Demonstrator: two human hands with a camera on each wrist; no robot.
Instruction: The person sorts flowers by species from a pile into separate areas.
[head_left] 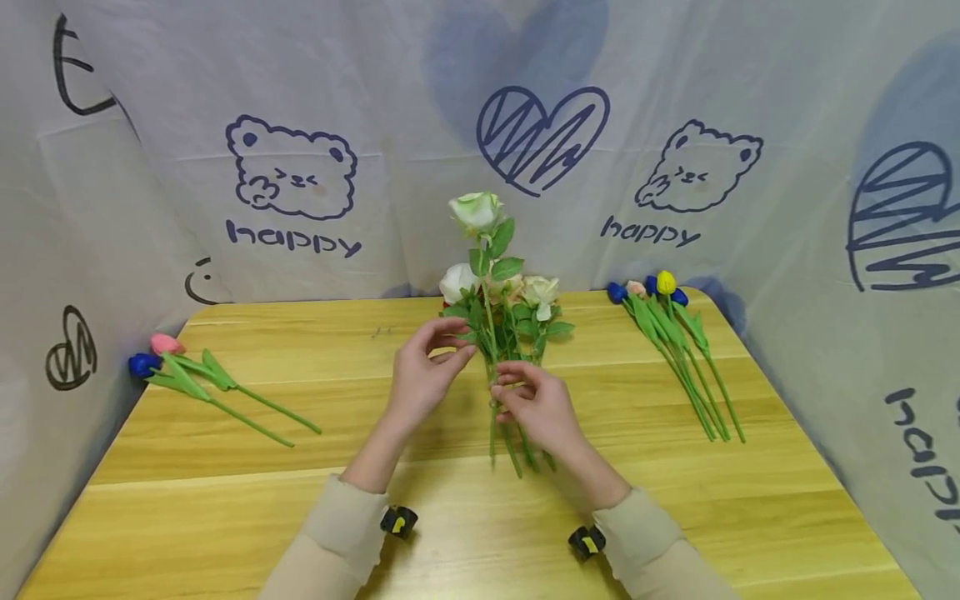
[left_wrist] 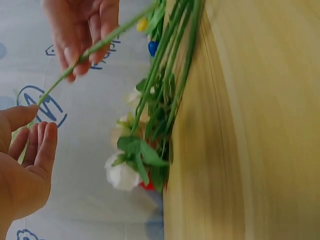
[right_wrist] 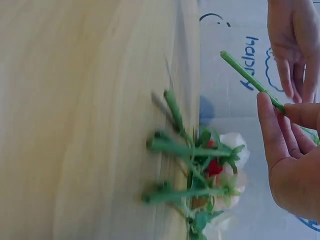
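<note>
A pale green-white rose [head_left: 477, 213] stands upright above the table, its long stem [right_wrist: 247, 72] running down past both hands. My right hand [head_left: 542, 404] pinches this stem low down between thumb and fingers; the right wrist view shows the cut end sticking out beyond the right hand [right_wrist: 295, 160]. My left hand [head_left: 427, 367] is beside the stem at the leaves, fingers loosely bent and thumb apart from them. In the left wrist view the stem passes behind the thumb of the left hand [left_wrist: 25, 165]. Behind lies a bunch of roses [head_left: 540, 292] in white, cream and red.
Two tulips, one pink [head_left: 167, 344] and one blue [head_left: 144, 365], lie at the table's left. At the right lie several tulips in blue, pink and yellow [head_left: 666, 282]. A printed cloth [head_left: 405, 167] hangs behind the wooden table [head_left: 225, 517].
</note>
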